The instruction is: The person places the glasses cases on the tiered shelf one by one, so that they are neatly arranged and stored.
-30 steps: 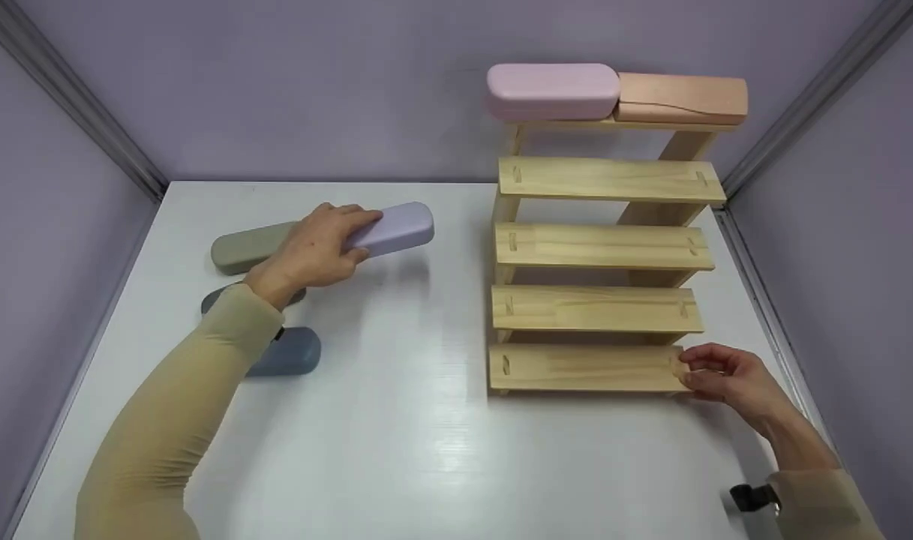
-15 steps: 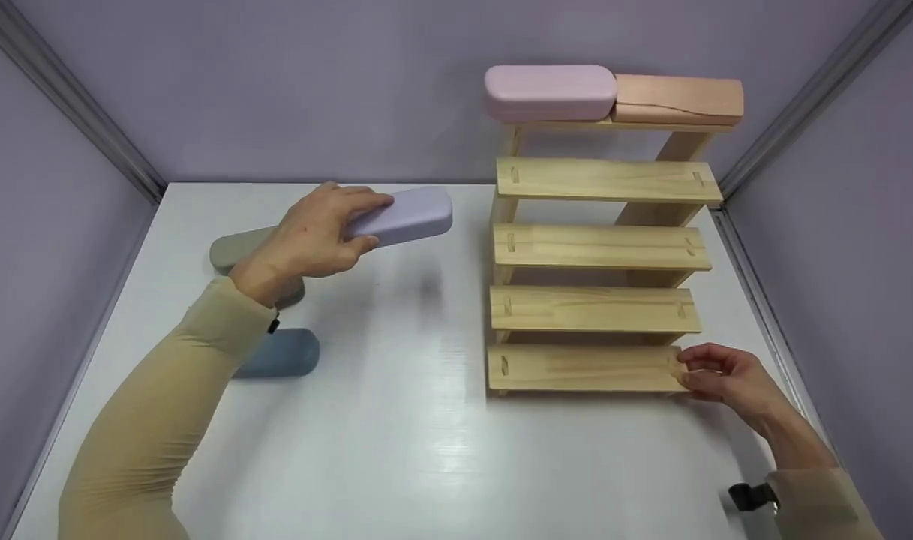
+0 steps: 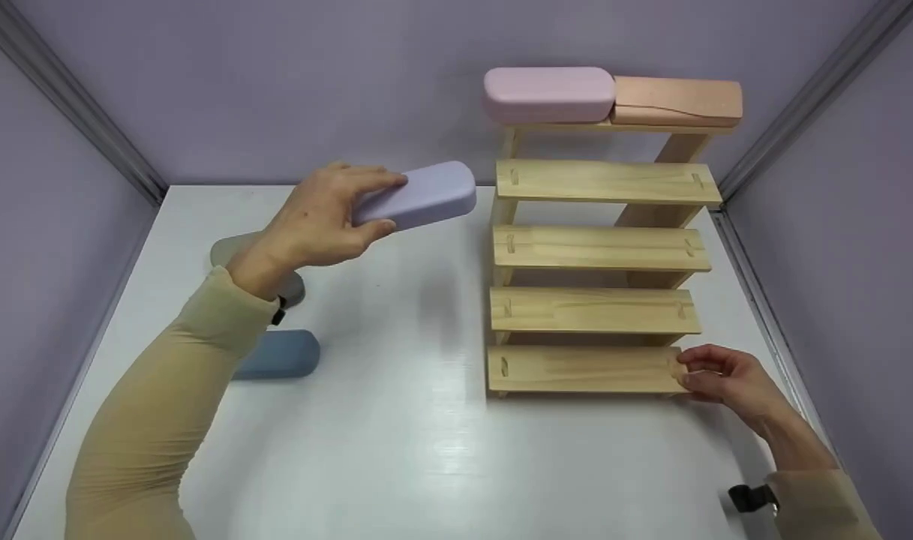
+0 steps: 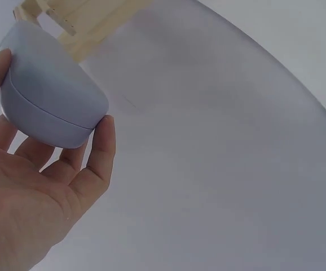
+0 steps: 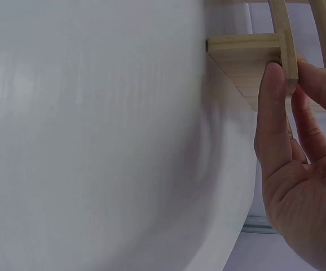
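Note:
My left hand (image 3: 325, 214) grips a lavender glasses case (image 3: 426, 195) by its left end, thumb on the near side and fingers over the far side. The case is held up above the table, tilted, its right end close to the stepped wooden rack (image 3: 599, 247). In the left wrist view the seam of the case (image 4: 50, 90) shows between thumb and fingers. My right hand (image 3: 741, 382) pinches the right end of the rack's lowest shelf; in the right wrist view thumb and fingers hold the shelf board (image 5: 287, 51) from both faces.
On the top shelf sit a pink case (image 3: 550, 95) and a peach case (image 3: 677, 101), side by side. At the left of the white table (image 3: 396, 450) lie a green case (image 3: 231, 247), a dark case (image 3: 295, 289) and a blue case (image 3: 283, 354), partly hidden by my left arm.
My left hand has lifted the lavender case higher and carried it to the right and away from me, toward the rack. My right hand has kept its hold on the bottom shelf.

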`<state>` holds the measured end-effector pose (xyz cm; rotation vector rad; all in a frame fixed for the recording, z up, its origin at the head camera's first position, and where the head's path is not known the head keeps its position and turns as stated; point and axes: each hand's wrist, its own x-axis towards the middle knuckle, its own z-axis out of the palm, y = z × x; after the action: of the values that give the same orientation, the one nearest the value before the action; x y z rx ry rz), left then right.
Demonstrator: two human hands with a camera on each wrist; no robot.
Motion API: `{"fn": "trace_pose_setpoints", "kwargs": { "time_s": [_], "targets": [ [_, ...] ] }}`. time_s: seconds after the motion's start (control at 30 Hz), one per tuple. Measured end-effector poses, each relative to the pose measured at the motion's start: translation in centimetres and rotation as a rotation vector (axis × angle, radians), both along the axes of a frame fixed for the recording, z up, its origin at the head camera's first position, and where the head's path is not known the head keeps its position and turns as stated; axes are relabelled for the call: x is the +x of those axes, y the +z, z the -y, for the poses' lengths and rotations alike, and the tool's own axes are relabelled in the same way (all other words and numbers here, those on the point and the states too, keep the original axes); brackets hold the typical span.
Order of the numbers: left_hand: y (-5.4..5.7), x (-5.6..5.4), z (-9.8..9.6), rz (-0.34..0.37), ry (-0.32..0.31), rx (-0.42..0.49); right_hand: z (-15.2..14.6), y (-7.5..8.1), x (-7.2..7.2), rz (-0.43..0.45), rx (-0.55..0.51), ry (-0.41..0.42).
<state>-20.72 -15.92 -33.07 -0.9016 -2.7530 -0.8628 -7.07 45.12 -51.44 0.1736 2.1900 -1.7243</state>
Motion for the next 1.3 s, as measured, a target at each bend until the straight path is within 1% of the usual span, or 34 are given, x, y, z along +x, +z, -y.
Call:
{"fn": "trace_pose_setpoints", "kwargs": {
  "time_s": [0.17,0.23,0.33,0.47,0.6,0.73,0.9,1.03,1.13,1.3],
  "targets": [
    [0.5,0.1,-1.1,0.022,-0.015,-0.027,0.1,-0.1,0.0,0.002,0.004,0.009],
    [0.8,0.2,-1.5,0.026,-0.021,-0.043,0.2,-0.1,0.1,0.001,0.011,0.008],
    [1.5,0.3,-2.1,0.011,-0.035,-0.069,0.3,-0.1,-0.1,0.0,0.012,0.007],
    [2.7,0.3,-3.3,-0.025,-0.067,-0.096,0.4,-0.1,-0.2,0.0,0.002,0.012],
    [3.6,-0.1,-4.8,-0.038,-0.089,-0.121,0.4,0.0,-0.3,0.002,-0.004,0.021],
    [4.1,-0.8,-6.8,-0.048,-0.103,-0.163,0.3,0.1,-0.3,-0.001,0.002,0.026],
    [4.3,-1.6,-9.4,-0.063,-0.103,-0.194,0.2,0.1,-0.1,-0.002,0.022,0.03],
    [4.3,-2.0,-11.5,-0.058,-0.115,-0.202,0.2,0.2,-0.1,0.006,0.027,0.021],
    [4.0,-2.2,-13.2,-0.058,-0.132,-0.203,0.1,0.3,-0.1,0.01,0.018,0.014],
    [3.3,-2.6,-16.2,-0.083,-0.15,-0.23,0.0,0.4,-0.3,0.006,0.019,0.019]
  ]
}}
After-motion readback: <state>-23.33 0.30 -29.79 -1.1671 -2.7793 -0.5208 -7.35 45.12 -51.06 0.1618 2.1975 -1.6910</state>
